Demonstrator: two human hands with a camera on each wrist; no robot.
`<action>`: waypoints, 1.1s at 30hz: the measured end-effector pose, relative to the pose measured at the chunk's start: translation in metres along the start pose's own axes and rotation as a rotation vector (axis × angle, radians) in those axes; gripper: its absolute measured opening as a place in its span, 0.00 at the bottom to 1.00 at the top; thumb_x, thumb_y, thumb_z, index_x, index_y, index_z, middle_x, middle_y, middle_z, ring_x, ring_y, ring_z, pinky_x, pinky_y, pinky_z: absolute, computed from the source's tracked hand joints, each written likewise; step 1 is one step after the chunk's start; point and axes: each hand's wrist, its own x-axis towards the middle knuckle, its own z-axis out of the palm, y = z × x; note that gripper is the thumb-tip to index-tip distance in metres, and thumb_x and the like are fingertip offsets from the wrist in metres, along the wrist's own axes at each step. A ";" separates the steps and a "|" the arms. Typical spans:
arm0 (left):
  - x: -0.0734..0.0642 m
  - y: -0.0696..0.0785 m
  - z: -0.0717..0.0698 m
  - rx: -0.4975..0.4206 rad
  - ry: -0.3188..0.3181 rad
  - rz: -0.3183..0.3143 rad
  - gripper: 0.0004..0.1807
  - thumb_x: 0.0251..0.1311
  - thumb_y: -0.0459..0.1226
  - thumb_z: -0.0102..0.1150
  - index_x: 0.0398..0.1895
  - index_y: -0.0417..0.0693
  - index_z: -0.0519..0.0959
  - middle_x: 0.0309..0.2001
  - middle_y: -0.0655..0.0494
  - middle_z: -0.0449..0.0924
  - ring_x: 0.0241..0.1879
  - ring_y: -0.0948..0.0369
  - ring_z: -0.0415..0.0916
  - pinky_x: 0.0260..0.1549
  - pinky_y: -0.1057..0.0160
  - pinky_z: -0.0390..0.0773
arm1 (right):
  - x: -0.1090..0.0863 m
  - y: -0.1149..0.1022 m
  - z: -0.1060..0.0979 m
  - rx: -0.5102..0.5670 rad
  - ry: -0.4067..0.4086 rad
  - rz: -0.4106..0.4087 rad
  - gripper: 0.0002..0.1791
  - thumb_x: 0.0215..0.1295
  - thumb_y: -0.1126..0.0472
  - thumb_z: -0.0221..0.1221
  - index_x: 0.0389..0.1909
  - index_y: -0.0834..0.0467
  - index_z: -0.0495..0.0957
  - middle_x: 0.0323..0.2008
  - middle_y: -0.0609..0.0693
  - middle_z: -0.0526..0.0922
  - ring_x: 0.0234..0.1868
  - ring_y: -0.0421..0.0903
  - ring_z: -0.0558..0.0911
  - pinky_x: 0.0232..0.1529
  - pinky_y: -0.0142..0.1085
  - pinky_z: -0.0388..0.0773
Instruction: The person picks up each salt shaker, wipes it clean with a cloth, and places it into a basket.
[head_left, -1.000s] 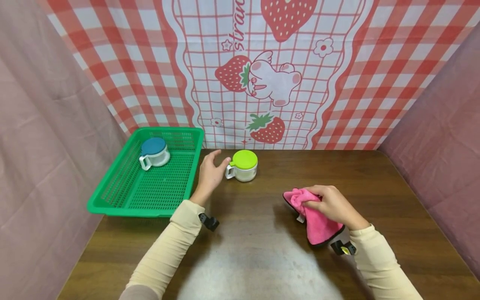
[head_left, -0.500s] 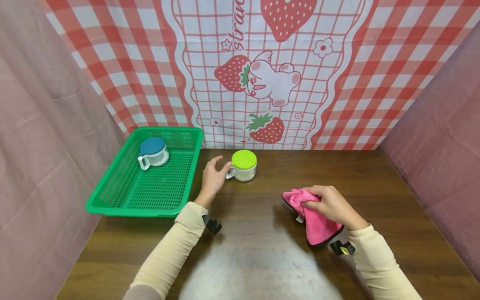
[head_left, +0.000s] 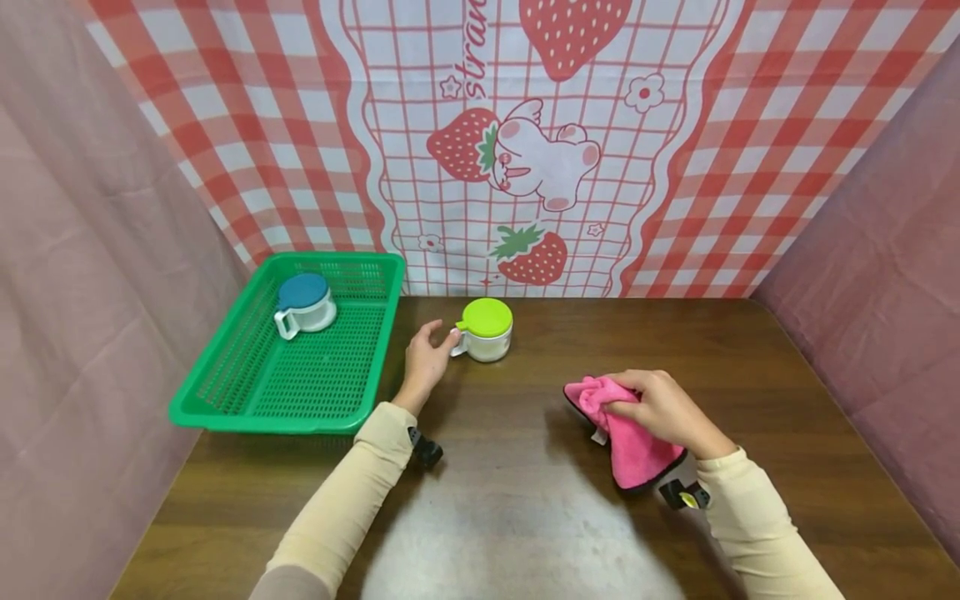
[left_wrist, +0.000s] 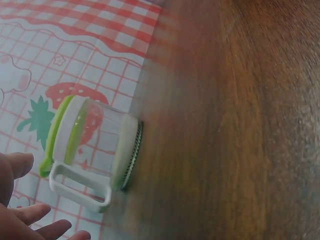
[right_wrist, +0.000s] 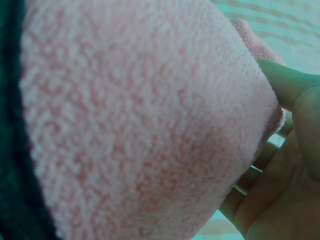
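My left hand (head_left: 425,361) reaches toward the white handle of a clear seasoning jar with a lime-green lid (head_left: 486,330). In the left wrist view its thumb and fingers are spread, with a small gap to the jar's handle (left_wrist: 80,189). The jar stands upright on the wooden table. On the right, my right hand (head_left: 663,410) pinches a pink cloth with dark edging (head_left: 637,454) between thumb and fingers, bunched at the top and hanging down. That cloth (right_wrist: 140,120) fills most of the right wrist view and hides part of the fingers.
A green plastic basket (head_left: 285,423) stands at the left, with a blue-lidded jar (head_left: 306,303) of the same kind inside near its back. A checked strawberry curtain (head_left: 540,167) closes off the table's back, and pink drapes (head_left: 885,208) hang on both sides.
My left hand has come down slightly and nearer to the green-lidded jar's handle, its fingers lower than before. The right hand and the pink cloth have stayed in place.
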 end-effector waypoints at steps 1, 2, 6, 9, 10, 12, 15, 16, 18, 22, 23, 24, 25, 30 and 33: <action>0.000 -0.001 0.001 -0.003 -0.005 -0.007 0.29 0.63 0.45 0.61 0.63 0.39 0.72 0.63 0.40 0.74 0.62 0.45 0.73 0.60 0.50 0.72 | 0.000 0.000 0.000 0.001 0.001 0.000 0.13 0.51 0.67 0.70 0.41 0.59 0.86 0.34 0.51 0.88 0.33 0.37 0.80 0.32 0.33 0.76; 0.001 -0.002 0.001 -0.006 -0.008 -0.013 0.29 0.63 0.45 0.61 0.63 0.39 0.72 0.63 0.40 0.74 0.61 0.44 0.74 0.60 0.50 0.73 | 0.000 0.000 0.001 0.002 0.003 -0.001 0.13 0.51 0.67 0.70 0.40 0.59 0.86 0.34 0.51 0.88 0.33 0.37 0.80 0.32 0.33 0.76; 0.002 -0.005 0.004 -0.015 -0.015 -0.029 0.29 0.62 0.45 0.62 0.63 0.39 0.72 0.63 0.40 0.74 0.61 0.44 0.74 0.59 0.50 0.74 | 0.000 0.000 0.001 0.005 0.009 -0.002 0.14 0.51 0.67 0.70 0.41 0.60 0.86 0.33 0.51 0.88 0.32 0.36 0.79 0.31 0.32 0.75; 0.004 -0.007 0.005 -0.022 -0.025 -0.037 0.29 0.62 0.44 0.62 0.63 0.38 0.72 0.63 0.40 0.74 0.61 0.45 0.73 0.60 0.50 0.73 | 0.000 0.000 0.000 0.005 0.011 0.001 0.14 0.51 0.67 0.70 0.42 0.60 0.85 0.34 0.52 0.88 0.32 0.36 0.80 0.31 0.32 0.75; 0.005 -0.007 0.006 -0.022 -0.029 -0.040 0.29 0.63 0.44 0.62 0.63 0.38 0.72 0.63 0.40 0.74 0.61 0.45 0.73 0.60 0.51 0.73 | 0.000 0.000 0.000 0.005 0.012 0.002 0.15 0.51 0.67 0.70 0.42 0.61 0.85 0.34 0.52 0.88 0.32 0.36 0.80 0.31 0.32 0.75; 0.006 -0.007 0.007 -0.030 -0.037 -0.046 0.29 0.63 0.44 0.62 0.63 0.38 0.72 0.62 0.40 0.74 0.62 0.46 0.73 0.61 0.51 0.72 | 0.000 0.000 0.000 0.003 0.012 0.005 0.15 0.51 0.67 0.70 0.42 0.61 0.85 0.34 0.52 0.88 0.33 0.37 0.80 0.31 0.32 0.75; 0.006 -0.008 0.009 -0.052 -0.047 -0.056 0.28 0.63 0.43 0.61 0.63 0.36 0.71 0.61 0.38 0.75 0.61 0.46 0.73 0.61 0.52 0.72 | 0.000 0.000 -0.001 0.000 0.009 0.004 0.14 0.51 0.67 0.70 0.42 0.60 0.85 0.35 0.52 0.88 0.34 0.38 0.81 0.32 0.33 0.76; 0.006 -0.009 0.010 -0.060 -0.051 -0.058 0.28 0.64 0.42 0.61 0.63 0.36 0.71 0.61 0.38 0.76 0.61 0.46 0.74 0.61 0.52 0.73 | 0.000 0.000 -0.001 -0.001 0.008 0.003 0.14 0.51 0.67 0.70 0.41 0.60 0.86 0.35 0.52 0.88 0.34 0.38 0.81 0.33 0.33 0.76; 0.006 -0.009 0.011 -0.092 -0.059 -0.064 0.27 0.65 0.40 0.60 0.62 0.34 0.71 0.60 0.37 0.76 0.61 0.46 0.74 0.61 0.53 0.73 | -0.001 0.001 -0.001 -0.003 0.003 0.000 0.13 0.52 0.66 0.70 0.40 0.58 0.86 0.35 0.51 0.88 0.35 0.38 0.81 0.34 0.34 0.77; 0.005 -0.009 0.013 -0.128 -0.066 -0.054 0.24 0.66 0.37 0.57 0.61 0.32 0.71 0.59 0.35 0.76 0.60 0.45 0.74 0.60 0.52 0.74 | -0.001 0.001 0.000 -0.005 0.002 -0.003 0.13 0.52 0.66 0.70 0.40 0.57 0.86 0.35 0.51 0.88 0.35 0.39 0.82 0.35 0.35 0.77; 0.005 -0.009 0.014 -0.135 -0.066 -0.053 0.23 0.66 0.37 0.57 0.61 0.32 0.71 0.59 0.35 0.76 0.60 0.44 0.74 0.59 0.52 0.74 | -0.001 0.001 0.000 -0.004 0.003 -0.004 0.13 0.51 0.66 0.70 0.40 0.58 0.86 0.35 0.51 0.88 0.35 0.39 0.82 0.34 0.35 0.77; 0.005 -0.009 0.015 -0.138 -0.065 -0.050 0.23 0.66 0.37 0.57 0.61 0.32 0.71 0.58 0.34 0.76 0.60 0.44 0.74 0.59 0.52 0.74 | -0.001 0.001 0.000 -0.005 0.005 -0.006 0.13 0.51 0.66 0.70 0.40 0.58 0.86 0.35 0.51 0.88 0.35 0.39 0.82 0.34 0.35 0.77; 0.006 -0.009 0.015 -0.135 -0.064 -0.046 0.23 0.66 0.37 0.57 0.61 0.32 0.72 0.58 0.34 0.77 0.60 0.45 0.75 0.59 0.52 0.74 | -0.001 0.001 0.000 -0.005 0.008 -0.006 0.14 0.51 0.67 0.70 0.40 0.58 0.86 0.35 0.51 0.88 0.35 0.39 0.82 0.34 0.35 0.77; 0.008 -0.009 0.019 -0.129 -0.060 -0.045 0.22 0.66 0.37 0.58 0.59 0.34 0.74 0.56 0.36 0.78 0.58 0.46 0.76 0.57 0.53 0.76 | -0.001 0.001 0.001 -0.002 0.010 -0.001 0.14 0.51 0.67 0.70 0.41 0.59 0.86 0.34 0.52 0.88 0.34 0.39 0.81 0.34 0.34 0.77; 0.009 -0.010 0.020 -0.125 -0.055 -0.049 0.20 0.66 0.37 0.59 0.57 0.34 0.75 0.54 0.37 0.80 0.55 0.47 0.77 0.55 0.53 0.77 | -0.001 0.001 0.001 -0.002 0.010 0.002 0.14 0.51 0.66 0.70 0.41 0.59 0.86 0.35 0.52 0.88 0.35 0.39 0.82 0.34 0.34 0.77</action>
